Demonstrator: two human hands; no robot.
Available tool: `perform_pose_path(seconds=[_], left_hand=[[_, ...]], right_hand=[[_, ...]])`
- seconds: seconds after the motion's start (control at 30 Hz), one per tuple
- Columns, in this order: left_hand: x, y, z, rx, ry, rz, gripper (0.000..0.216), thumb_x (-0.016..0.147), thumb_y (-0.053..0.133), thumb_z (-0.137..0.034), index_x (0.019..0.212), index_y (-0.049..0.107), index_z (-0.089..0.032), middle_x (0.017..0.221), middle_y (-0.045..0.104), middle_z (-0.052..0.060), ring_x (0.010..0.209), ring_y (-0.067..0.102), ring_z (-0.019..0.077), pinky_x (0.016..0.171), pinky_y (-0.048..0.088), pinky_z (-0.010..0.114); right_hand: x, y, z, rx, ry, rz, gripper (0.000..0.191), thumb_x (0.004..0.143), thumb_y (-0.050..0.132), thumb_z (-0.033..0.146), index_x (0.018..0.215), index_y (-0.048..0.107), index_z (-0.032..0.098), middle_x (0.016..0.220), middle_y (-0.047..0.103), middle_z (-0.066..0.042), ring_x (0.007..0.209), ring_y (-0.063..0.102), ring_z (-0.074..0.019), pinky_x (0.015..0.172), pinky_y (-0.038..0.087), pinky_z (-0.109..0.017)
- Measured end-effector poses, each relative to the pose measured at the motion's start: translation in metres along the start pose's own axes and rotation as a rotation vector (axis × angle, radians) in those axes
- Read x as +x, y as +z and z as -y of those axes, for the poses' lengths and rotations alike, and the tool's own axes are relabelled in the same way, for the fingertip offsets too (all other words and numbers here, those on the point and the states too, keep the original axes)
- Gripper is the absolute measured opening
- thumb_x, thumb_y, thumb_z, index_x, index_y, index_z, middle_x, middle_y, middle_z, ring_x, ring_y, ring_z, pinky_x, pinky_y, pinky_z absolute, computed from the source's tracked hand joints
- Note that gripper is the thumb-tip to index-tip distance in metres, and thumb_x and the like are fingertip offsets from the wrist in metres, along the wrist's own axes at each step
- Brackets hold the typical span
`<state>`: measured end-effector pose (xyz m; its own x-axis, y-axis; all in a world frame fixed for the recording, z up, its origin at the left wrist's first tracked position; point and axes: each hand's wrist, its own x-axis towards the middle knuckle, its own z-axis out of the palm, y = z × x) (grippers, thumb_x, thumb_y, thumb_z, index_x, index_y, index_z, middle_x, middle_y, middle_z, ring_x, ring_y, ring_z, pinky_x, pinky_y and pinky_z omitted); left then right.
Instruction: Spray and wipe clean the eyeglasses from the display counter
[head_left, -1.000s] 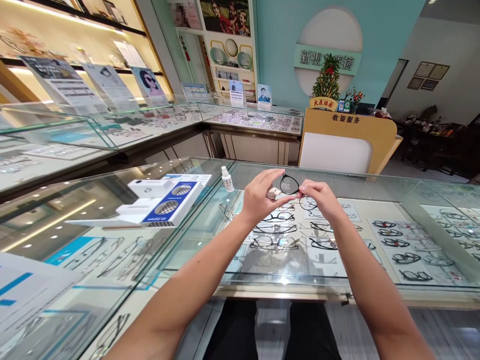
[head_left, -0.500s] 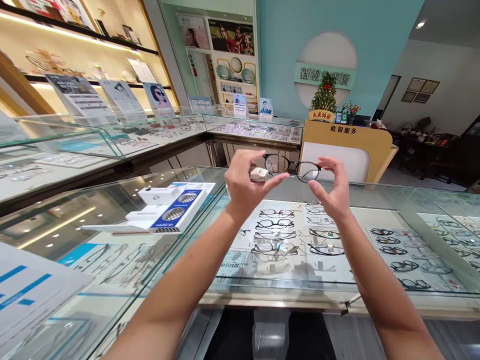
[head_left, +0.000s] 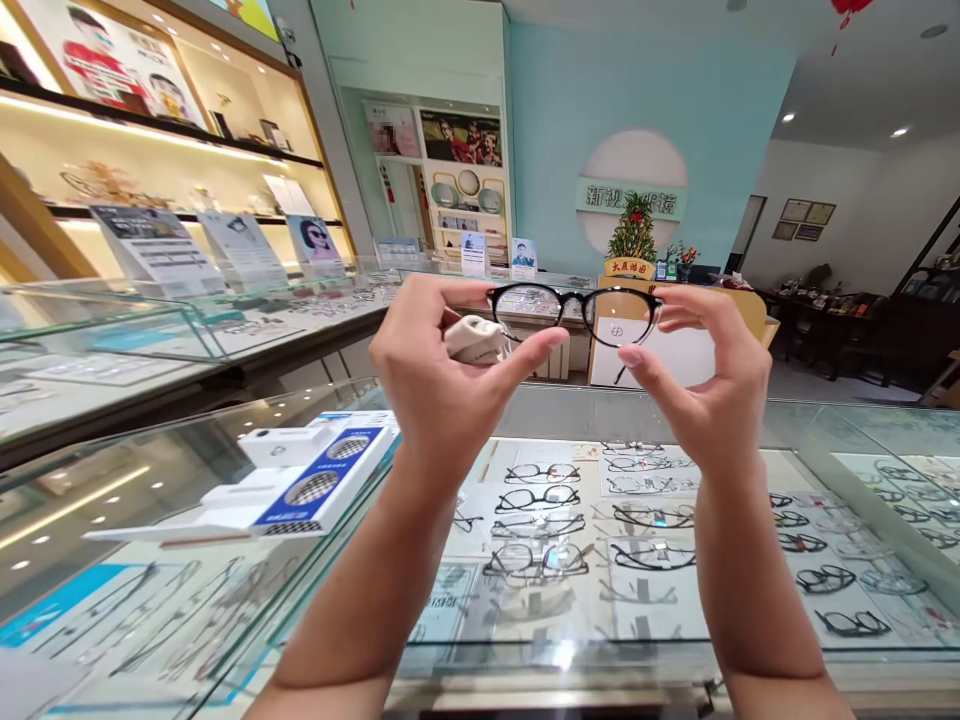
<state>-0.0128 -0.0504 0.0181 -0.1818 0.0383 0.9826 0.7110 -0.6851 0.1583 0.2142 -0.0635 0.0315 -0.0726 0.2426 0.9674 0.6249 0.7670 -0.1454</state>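
Both hands hold up a pair of black-rimmed glasses (head_left: 576, 308) level in front of me, lenses facing me. My left hand (head_left: 439, 375) pinches the left rim between thumb and forefinger and also keeps a small whitish wad, perhaps a cloth (head_left: 472, 338), tucked in its palm. My right hand (head_left: 705, 375) pinches the right rim the same way. The glasses hang in the air above the glass counter (head_left: 825, 425).
Under the counter glass lie rows of spectacle frames (head_left: 547, 500). White and blue boxes (head_left: 300, 480) sit on the counter at left. More display cases (head_left: 225, 310) and lit shelves run along the left; a yellow cashier desk (head_left: 750, 305) with a small potted tree stands behind.
Both hands have lifted the glasses from just above the counter up toward my eye level and turned them level; the view has tilted up with them.
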Motion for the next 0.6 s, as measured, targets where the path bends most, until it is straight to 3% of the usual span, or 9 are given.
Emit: perform_pose_path(seconds=[0.17, 0.27, 0.43, 0.5, 0.6], left_hand=[[-0.002, -0.003, -0.002, -0.029, -0.032, 0.065, 0.040, 0.083, 0.088, -0.059, 0.103, 0.069, -0.030, 0.096, 0.072, 0.003, 0.092, 0.071, 0.0255, 0.075, 0.059, 0.044], [0.000, -0.003, -0.001, -0.008, -0.029, 0.033, 0.047, 0.078, 0.091, -0.062, 0.102, 0.072, -0.026, 0.095, 0.075, 0.004, 0.090, 0.073, 0.0255, 0.076, 0.059, 0.042], [0.008, -0.009, 0.000, -0.038, 0.022, 0.078, 0.051, 0.076, 0.094, -0.057, 0.108, 0.079, -0.021, 0.099, 0.082, 0.006, 0.085, 0.075, 0.0207, 0.072, 0.058, 0.034], [0.011, -0.013, -0.001, -0.080, -0.003, 0.130, 0.048, 0.076, 0.095, -0.052, 0.110, 0.081, -0.021, 0.103, 0.083, 0.006, 0.080, 0.073, 0.0171, 0.066, 0.057, 0.029], [0.013, -0.019, -0.003, -0.158, -0.097, 0.197, 0.045, 0.075, 0.095, -0.049, 0.108, 0.082, -0.022, 0.097, 0.083, 0.003, 0.055, 0.059, 0.0084, 0.046, 0.046, 0.022]], right_hand=[[0.000, -0.003, 0.004, -0.020, 0.042, 0.018, 0.039, 0.093, 0.078, 0.055, 0.121, 0.069, 0.029, 0.107, 0.078, -0.004, 0.093, 0.075, -0.0233, 0.093, 0.060, -0.046], [0.001, -0.002, 0.005, -0.024, 0.076, 0.050, 0.039, 0.094, 0.076, 0.058, 0.121, 0.069, 0.031, 0.106, 0.078, -0.004, 0.092, 0.075, -0.0239, 0.091, 0.061, -0.046], [0.002, -0.003, 0.004, -0.010, 0.118, 0.046, 0.039, 0.096, 0.073, 0.060, 0.121, 0.069, 0.030, 0.109, 0.079, -0.005, 0.092, 0.076, -0.0242, 0.092, 0.062, -0.046], [0.002, -0.005, 0.003, -0.013, 0.119, 0.039, 0.040, 0.095, 0.074, 0.061, 0.119, 0.070, 0.028, 0.109, 0.080, -0.006, 0.093, 0.076, -0.0243, 0.091, 0.062, -0.046], [0.001, -0.006, 0.001, -0.029, 0.116, 0.037, 0.042, 0.096, 0.073, 0.061, 0.118, 0.071, 0.027, 0.108, 0.080, -0.007, 0.094, 0.076, -0.0245, 0.089, 0.063, -0.045]])
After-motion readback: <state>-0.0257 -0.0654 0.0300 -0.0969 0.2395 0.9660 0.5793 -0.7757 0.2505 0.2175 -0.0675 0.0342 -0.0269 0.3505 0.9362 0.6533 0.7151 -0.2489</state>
